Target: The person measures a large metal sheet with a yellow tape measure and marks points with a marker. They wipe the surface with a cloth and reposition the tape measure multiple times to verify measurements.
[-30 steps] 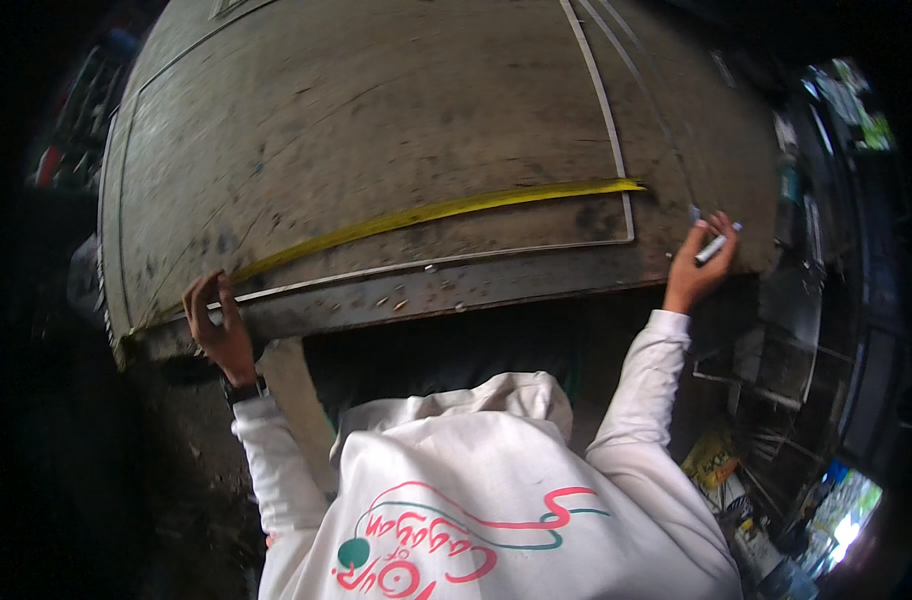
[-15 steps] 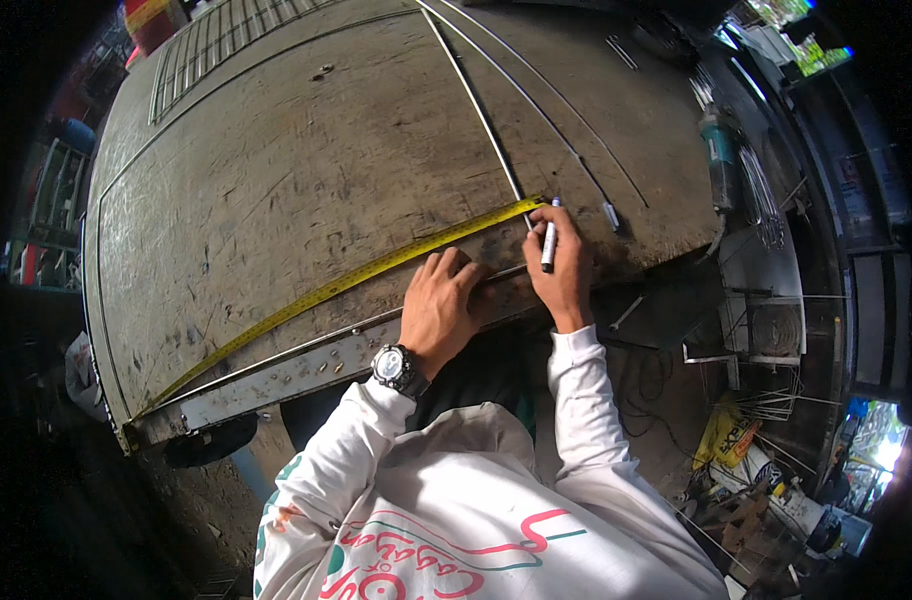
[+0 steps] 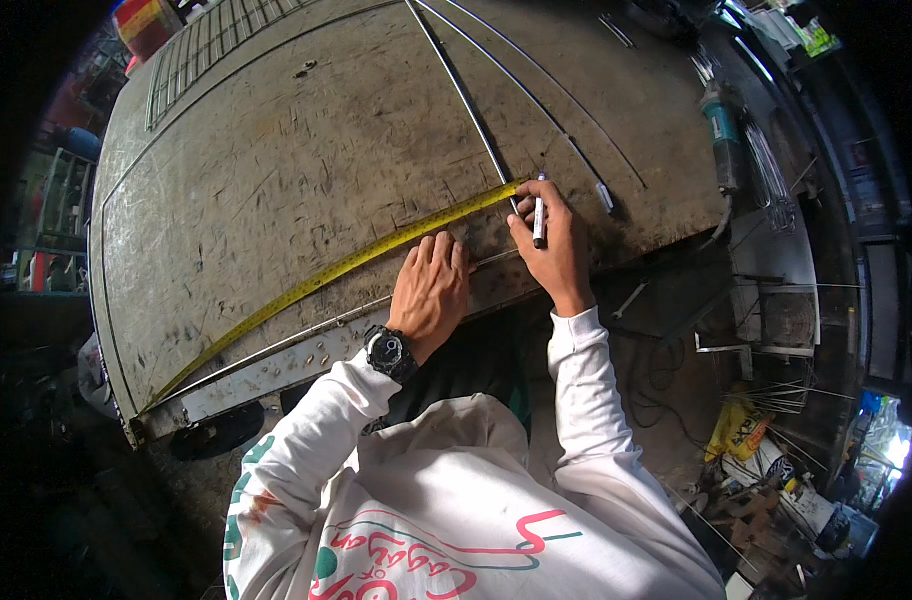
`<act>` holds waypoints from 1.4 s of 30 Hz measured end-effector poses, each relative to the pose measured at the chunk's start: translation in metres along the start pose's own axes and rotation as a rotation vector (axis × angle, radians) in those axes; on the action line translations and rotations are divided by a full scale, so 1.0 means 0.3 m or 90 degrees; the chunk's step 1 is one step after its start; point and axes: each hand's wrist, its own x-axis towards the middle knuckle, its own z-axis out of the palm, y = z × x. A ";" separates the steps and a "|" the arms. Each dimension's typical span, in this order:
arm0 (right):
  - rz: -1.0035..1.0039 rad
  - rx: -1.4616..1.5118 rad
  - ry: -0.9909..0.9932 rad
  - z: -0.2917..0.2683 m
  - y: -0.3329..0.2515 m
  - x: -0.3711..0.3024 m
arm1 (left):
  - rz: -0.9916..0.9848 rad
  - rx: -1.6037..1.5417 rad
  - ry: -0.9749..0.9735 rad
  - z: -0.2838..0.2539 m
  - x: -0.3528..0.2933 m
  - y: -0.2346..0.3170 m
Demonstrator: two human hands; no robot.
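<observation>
A white marker pen [image 3: 539, 222] with a dark end is gripped in my right hand [image 3: 558, 250]. Its fingertips also rest at the end of a yellow tape measure blade [image 3: 376, 245], which stretches to the table's near left corner. There a straight metal rod [image 3: 466, 100] comes down from the far side and meets the blade beside my fingers. My left hand [image 3: 431, 295], a watch on its wrist, lies fingers forward over a thin rod [image 3: 286, 337] along the near edge of the worktable [image 3: 306, 180]. Its thumb is mostly hidden.
Two thin curved rods [image 3: 576, 148] lie right of the straight one. A teal angle grinder [image 3: 721, 130] sits at the table's right edge. A metal grille [image 3: 201, 55] lies far left. Below right stand a wire frame, a yellow bag [image 3: 738, 425] and scrap.
My left hand has shifted slightly left along the edge, its fingers now closer together. The right hand keeps the marker pen at the end of the tape blade.
</observation>
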 end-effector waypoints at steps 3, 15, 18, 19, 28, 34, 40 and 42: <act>0.010 0.023 0.010 0.012 0.007 -0.002 | -0.036 -0.071 -0.025 -0.024 0.002 0.005; 0.134 0.332 0.120 0.063 0.027 -0.043 | -0.240 -0.606 -0.290 -0.001 0.181 0.002; 0.135 0.325 0.145 0.073 0.019 -0.054 | -0.305 -0.628 -0.282 0.012 0.187 0.017; 0.129 0.319 0.150 0.073 0.011 -0.053 | -0.313 -0.624 -0.269 0.002 0.191 0.019; 0.098 0.299 0.118 0.063 0.060 -0.068 | -0.202 -0.647 -0.268 -0.003 0.197 -0.021; 0.104 0.300 0.199 -0.074 0.056 -0.009 | -0.287 -0.599 -0.328 -0.046 0.166 -0.043; 0.190 0.083 0.181 -0.415 0.180 0.143 | -0.390 -0.480 -0.275 -0.080 0.218 0.040; 0.262 0.016 0.163 -0.452 0.176 0.145 | -0.353 -0.536 -0.239 -0.029 0.179 0.013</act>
